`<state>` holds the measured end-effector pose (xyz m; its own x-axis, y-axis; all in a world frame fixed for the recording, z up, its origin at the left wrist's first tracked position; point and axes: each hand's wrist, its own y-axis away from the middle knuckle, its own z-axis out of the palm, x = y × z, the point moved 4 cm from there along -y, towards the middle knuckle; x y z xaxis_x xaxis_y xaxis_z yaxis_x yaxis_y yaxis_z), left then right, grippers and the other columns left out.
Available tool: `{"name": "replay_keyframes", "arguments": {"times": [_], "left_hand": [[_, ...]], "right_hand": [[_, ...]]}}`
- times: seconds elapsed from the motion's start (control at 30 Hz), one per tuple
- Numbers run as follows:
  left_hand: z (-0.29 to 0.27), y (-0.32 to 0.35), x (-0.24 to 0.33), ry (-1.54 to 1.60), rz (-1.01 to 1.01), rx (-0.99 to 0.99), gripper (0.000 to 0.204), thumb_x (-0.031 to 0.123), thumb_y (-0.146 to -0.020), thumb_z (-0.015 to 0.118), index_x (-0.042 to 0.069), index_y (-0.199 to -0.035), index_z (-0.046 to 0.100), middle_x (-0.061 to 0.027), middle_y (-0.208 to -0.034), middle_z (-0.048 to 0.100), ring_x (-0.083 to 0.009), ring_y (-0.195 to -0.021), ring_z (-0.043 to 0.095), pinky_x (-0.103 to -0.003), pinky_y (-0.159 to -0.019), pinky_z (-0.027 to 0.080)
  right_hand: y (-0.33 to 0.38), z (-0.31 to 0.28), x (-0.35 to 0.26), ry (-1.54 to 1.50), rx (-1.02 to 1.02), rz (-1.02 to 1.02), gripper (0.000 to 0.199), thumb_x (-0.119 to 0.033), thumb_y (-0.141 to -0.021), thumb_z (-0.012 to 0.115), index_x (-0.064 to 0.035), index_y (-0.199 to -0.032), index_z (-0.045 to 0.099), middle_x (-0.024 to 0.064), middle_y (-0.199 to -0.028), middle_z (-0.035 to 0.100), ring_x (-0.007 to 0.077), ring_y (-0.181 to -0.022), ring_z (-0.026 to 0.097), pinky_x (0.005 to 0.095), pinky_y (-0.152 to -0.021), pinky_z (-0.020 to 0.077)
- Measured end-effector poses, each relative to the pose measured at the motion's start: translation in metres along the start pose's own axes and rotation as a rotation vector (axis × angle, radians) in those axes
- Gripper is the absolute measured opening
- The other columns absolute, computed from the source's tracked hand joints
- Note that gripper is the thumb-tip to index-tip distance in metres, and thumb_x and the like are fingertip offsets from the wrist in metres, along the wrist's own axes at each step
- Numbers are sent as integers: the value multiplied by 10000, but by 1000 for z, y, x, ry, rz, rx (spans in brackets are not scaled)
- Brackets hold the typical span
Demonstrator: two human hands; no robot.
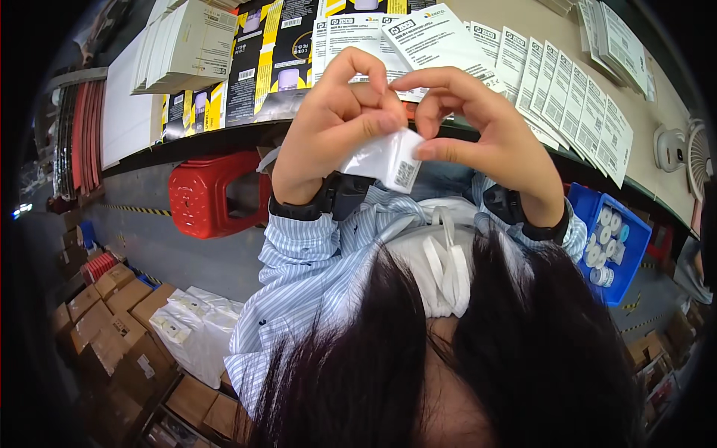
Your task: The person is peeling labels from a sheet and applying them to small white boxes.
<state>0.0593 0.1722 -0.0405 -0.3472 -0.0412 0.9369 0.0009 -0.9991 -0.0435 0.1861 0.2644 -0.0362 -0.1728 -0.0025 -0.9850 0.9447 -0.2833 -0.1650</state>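
Both hands meet above the near table edge (pixel 224 134). The left hand (pixel 336 123) and right hand (pixel 485 127) pinch a small white packet (pixel 388 160) between fingertips, just near of the leaflets (pixel 567 97).

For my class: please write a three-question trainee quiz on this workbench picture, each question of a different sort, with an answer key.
1. True or false: both the left hand and the right hand grip the small white plastic pouch with a printed code label.
2. Multiple choice: the red plastic stool stands A) on the bench, B) on the floor under the bench edge, C) inside the blue bin.
3. Fill in: the blue plastic bin at the right holds small round white ____.

Key: 1 true. 2 B. 3 containers, as far as the view shows.
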Motion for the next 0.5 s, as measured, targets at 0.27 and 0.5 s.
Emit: {"name": "replay_keyframes", "arguments": {"times": [0.27, 0.5], "left_hand": [[-5, -2, 8, -777, 394, 414, 197, 74, -749, 684, 27, -920, 596, -47, -944, 646, -164, -920, 608, -317, -853, 446], [9, 7, -19, -256, -22, 503, 233, -29, -744, 674, -13, -974, 641, -66, -947, 647, -110, -866, 580, -235, -825, 443]], "right_hand": [[8, 0, 13, -47, 266, 45, 362, -15, -750, 691, -28, -1076, 535, -7, -724, 558, 54, -680, 496, 196, -644, 403], [13, -5, 14, 139, 434, -37, 330, -32, -734, 704, -29, -1041, 583, -7, -708, 570, 59, -680, 510, 196, -647, 421]]}}
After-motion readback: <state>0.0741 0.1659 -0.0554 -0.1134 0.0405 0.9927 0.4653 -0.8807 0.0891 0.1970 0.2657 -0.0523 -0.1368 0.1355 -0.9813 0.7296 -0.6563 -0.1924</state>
